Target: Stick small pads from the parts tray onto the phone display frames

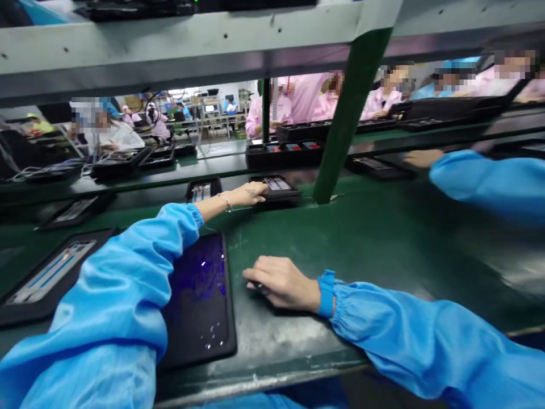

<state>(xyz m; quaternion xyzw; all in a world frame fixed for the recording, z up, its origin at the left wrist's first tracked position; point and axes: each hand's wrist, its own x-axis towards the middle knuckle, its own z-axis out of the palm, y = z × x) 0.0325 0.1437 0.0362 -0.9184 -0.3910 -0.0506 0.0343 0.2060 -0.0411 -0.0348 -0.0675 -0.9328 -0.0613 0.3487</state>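
Observation:
My left hand (251, 195) reaches far forward across the bench, its fingers closed on the near left edge of a black tray (284, 196) that holds a pale flat part. Close to the bench's front, my right hand (286, 283) is low over the green surface with curled fingers. A small dark thing shows under those fingers, too hidden to name. Between my arms lies a dark flat panel (198, 324) with a glossy, bluish reflecting top, partly covered by my left sleeve.
Another black tray (63, 272) with a pale part and blue strips lies left of my left sleeve. A slanted green post (351, 113) rises beyond my hands. From the right comes a co-worker's blurred blue sleeve (489, 179). A metal shelf beam (170, 48) crosses overhead.

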